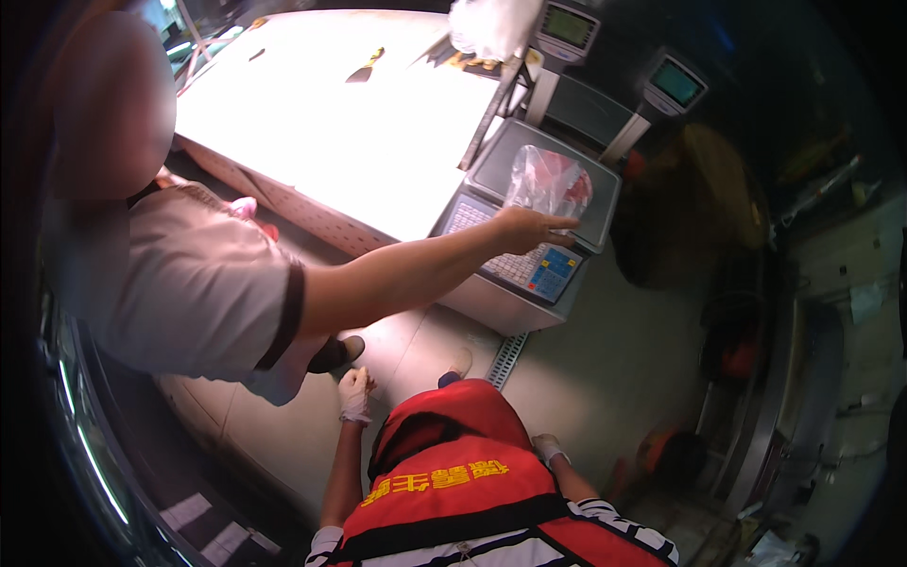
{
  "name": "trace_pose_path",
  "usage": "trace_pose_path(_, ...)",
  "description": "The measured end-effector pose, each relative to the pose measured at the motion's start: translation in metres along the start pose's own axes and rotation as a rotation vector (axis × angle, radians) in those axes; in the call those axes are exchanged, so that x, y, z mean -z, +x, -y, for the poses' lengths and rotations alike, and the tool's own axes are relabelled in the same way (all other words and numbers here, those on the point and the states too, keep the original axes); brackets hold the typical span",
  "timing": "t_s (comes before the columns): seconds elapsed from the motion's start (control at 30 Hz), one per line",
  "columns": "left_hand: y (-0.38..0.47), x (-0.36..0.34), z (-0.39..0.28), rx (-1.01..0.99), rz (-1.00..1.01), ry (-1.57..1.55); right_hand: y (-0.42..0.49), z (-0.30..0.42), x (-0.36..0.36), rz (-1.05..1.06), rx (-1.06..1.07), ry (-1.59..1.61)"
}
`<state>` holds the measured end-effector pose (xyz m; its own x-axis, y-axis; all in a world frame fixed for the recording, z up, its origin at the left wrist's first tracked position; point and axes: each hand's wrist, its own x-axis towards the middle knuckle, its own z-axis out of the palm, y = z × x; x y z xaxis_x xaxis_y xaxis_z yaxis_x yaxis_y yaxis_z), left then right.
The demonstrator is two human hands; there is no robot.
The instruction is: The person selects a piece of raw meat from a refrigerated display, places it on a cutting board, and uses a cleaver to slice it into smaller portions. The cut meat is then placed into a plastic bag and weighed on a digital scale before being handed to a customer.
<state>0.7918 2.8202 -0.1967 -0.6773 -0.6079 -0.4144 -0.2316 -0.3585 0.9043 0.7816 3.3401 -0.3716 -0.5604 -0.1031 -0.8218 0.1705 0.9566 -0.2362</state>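
Note:
My left hand (355, 394), in a thin translucent glove, hangs at my left side beside the red apron (453, 475). Its fingers look curled, and nothing shows in them. On the other side my right hand (548, 448), gloved too, hangs low against the apron's edge. The apron hides part of it, so its fingers are hard to make out. Before me a co-worker's bare arm (404, 280) reaches across to a weighing scale (599, 205). A clear plastic bag of red meat (549, 181) lies on the scale's plate, behind the co-worker's hand (531, 230).
A brightly lit white table (340, 135) stands ahead, with a yellow-handled scraper (365, 67) on it. Two scale displays (567, 28) rise at the back, near white plastic bags (492, 25). The co-worker (191, 283) stands close on my left. A drain grate (507, 360) runs along the tiled floor.

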Motion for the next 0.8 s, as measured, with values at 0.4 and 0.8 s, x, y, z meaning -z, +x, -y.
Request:
trace_pose_path(0.4,-0.239,0.222,0.170,0.637,-0.823,-0.103,-0.030,0.146,0.079,-0.094,0.179,0.546)
trace_pose_path(0.8,-0.329,0.136,0.266,0.354,-1.083,-1.124,0.063,0.286,0.084,0.212,0.441,-0.674)
